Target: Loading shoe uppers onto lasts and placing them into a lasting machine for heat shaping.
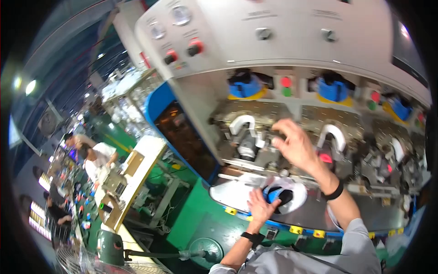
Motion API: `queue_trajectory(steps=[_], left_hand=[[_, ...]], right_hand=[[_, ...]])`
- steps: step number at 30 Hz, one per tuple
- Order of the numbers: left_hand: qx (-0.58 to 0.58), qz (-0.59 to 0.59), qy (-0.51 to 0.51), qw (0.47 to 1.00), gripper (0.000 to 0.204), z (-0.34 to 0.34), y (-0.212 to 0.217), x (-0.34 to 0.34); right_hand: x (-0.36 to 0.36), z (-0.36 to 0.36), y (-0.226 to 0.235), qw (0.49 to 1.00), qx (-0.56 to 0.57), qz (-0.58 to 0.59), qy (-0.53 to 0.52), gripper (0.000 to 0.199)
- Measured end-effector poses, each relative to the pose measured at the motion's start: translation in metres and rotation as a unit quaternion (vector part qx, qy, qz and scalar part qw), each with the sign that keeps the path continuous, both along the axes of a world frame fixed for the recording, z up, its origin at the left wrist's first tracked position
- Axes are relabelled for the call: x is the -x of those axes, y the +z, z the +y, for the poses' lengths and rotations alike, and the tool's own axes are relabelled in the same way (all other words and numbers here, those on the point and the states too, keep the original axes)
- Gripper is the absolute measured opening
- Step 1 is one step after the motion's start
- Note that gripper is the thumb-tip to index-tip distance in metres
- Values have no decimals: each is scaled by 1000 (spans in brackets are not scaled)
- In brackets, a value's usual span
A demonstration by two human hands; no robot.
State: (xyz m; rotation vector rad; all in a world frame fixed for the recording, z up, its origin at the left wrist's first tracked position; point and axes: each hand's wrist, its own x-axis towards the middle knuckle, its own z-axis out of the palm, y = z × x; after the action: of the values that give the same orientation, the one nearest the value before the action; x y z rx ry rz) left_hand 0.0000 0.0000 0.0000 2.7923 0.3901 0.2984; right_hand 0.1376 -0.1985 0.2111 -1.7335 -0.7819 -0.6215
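Note:
My left hand (261, 209) lies with fingers spread against the near left side of a white shoe upper (299, 195) with blue and black parts. This upper rests on the machine's front ledge, beside another white piece (228, 192) on its left. My right hand (296, 145) is raised over the machine bed, its fingers loosely bent and apart, with nothing visible between them. Just left of it is the leftmost station, where a white U-shaped pad (242, 122) curves around a dark metal form (247, 147).
More stations run to the right, one with a white U-shaped pad (335, 135). Red and green buttons (286, 86) sit between blue units (246, 86). Small yellow switch boxes (296, 229) line the front edge. Left are a workbench (141, 157), a fan (75, 262) and other people (98, 157).

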Motion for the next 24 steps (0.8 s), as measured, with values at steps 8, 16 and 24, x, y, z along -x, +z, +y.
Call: queue_trajectory(steps=[8, 16, 24], left_hand=[[244, -192, -76, 948, 62, -53, -24, -17], [479, -177, 17, 859, 37, -10, 31, -38], [835, -161, -118, 513, 67, -22, 92, -40]], right_hand=[[-150, 51, 63, 939, 223, -161, -205, 44], [-180, 53, 47, 912, 295, -129, -253, 33], [45, 16, -7, 942, 291, -133, -100, 28]])
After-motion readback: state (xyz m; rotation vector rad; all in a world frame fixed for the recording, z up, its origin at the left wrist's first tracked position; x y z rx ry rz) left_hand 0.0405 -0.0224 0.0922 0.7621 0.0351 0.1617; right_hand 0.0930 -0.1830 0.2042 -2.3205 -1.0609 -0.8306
